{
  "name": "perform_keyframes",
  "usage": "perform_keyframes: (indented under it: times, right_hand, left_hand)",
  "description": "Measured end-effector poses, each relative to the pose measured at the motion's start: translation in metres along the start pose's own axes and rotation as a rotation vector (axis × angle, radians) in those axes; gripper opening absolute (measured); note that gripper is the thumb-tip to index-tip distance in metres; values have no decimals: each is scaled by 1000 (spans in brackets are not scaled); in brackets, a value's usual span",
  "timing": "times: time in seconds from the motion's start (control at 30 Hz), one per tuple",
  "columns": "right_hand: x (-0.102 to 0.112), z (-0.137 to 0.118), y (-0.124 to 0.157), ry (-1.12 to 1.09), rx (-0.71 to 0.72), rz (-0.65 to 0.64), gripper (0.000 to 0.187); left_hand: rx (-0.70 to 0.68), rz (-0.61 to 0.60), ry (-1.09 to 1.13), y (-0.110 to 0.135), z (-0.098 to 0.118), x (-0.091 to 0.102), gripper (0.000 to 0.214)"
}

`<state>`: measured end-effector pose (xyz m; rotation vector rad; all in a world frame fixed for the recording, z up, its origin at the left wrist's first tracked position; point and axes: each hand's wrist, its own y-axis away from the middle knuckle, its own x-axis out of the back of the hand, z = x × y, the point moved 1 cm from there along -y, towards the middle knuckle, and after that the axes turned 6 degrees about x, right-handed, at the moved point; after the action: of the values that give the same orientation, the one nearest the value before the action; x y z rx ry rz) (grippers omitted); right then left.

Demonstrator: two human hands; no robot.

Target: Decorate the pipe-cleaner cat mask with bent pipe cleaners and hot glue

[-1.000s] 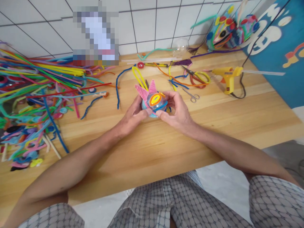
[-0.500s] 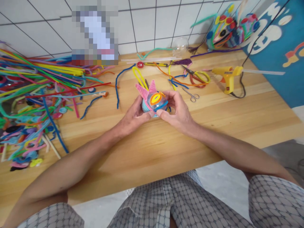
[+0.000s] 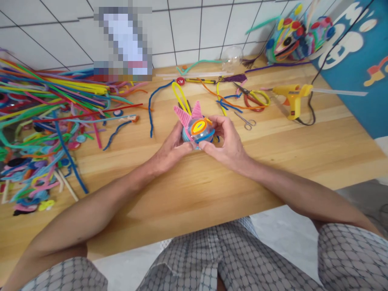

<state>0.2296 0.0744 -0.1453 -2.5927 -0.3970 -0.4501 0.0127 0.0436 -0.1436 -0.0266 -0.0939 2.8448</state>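
Observation:
Between both hands is a clear plastic ball decorated with pipe cleaners (image 3: pixel 205 133), carrying two pink ear-like points, an orange and yellow oval and a blue strip. My left hand (image 3: pixel 173 146) is closed around its left side, thumb along the lower front. From the right, my right hand (image 3: pixel 226 139) grips it, with the thumb pressing near the end of the blue strip. The fingers behind the ball are partly hidden. Just beyond it lies a yellow pipe-cleaner loop (image 3: pixel 181 97).
Pipe cleaners (image 3: pixel 60 87) and scraps pile up at left. A yellow glue gun (image 3: pixel 293 99) with its cord stands at right, near large scissors (image 3: pixel 256 97) and small scissors (image 3: pixel 249 123). Behind are a cutter knife (image 3: pixel 200 81), a clear ball (image 3: pixel 233 58) and a colourful decorated figure (image 3: pixel 285 40).
Both hands keep their hold on the decorated ball, with almost no movement. The whole view has shifted slightly.

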Motion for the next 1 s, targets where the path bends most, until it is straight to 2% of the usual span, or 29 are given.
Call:
perform_keyframes:
  times: [0.47, 0.67, 1.0]
  right_hand:
    - [2, 1, 1, 23, 5, -23, 69]
    - [3, 1, 1, 5, -7, -31, 66]
    - [2, 3, 1, -21, -8, -35, 62]
  left_hand:
    - [16, 19, 5, -1, 2, -2, 71]
    - [21, 22, 16, 1, 2, -4, 78]
    - [-8, 31, -18, 1, -3, -4, 72]
